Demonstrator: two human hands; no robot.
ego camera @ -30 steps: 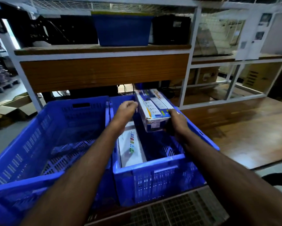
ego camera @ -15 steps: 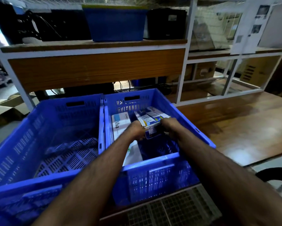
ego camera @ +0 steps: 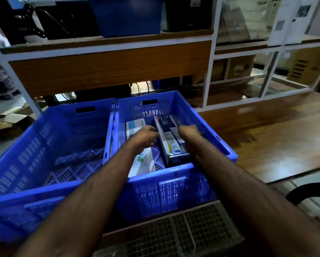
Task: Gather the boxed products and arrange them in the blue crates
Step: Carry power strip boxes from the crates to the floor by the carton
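Wooden shelving behind; both hands [ego camera: 146,135] [ego camera: 187,132] hold dark box [ego camera: 171,138] inside right crate [ego camera: 207,127]

Two crates stand side by side, touching, in front of a shelf unit [ego camera: 109,65]: the left crate [ego camera: 44,145] and the right crate [ego camera: 214,138]. Inside the right crate a flat box [ego camera: 135,125] lies along its left wall, and a second box [ego camera: 172,140] lies just to its right, between the left hand [ego camera: 144,136] and the right hand [ego camera: 188,132]. The counter [ego camera: 275,136] stretches to the right of the crates. A bin [ego camera: 127,15] sits on the shelf above
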